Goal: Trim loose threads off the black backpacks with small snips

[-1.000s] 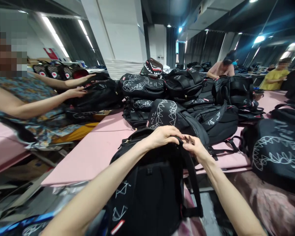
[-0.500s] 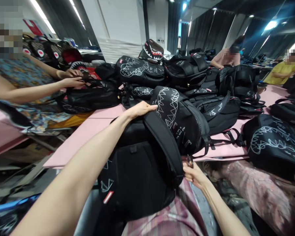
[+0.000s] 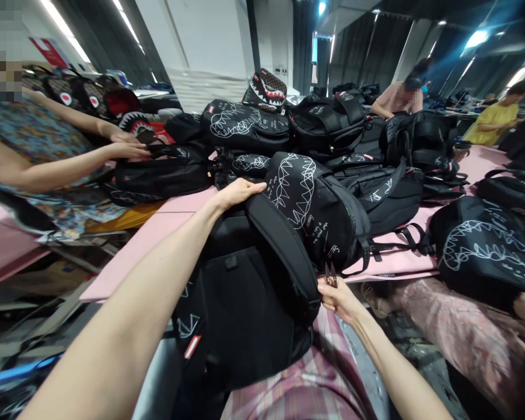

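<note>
Right hand [image 3: 339, 298] is closed around scissors [image 3: 331, 279], points upward, its fingertips at the strap's [image 3: 284, 245] lower part. Left hand [image 3: 240, 195] bends over the strap's upper end; its fingers are mostly hidden, so I cannot tell how firmly it closes. Pink table [image 3: 153, 233] carries many other bags [image 3: 249, 125]. Before it, the black bag [image 3: 245, 303] leans above the plaid lap [image 3: 271, 402], showing a small red-white label [image 3: 192, 347].
</note>
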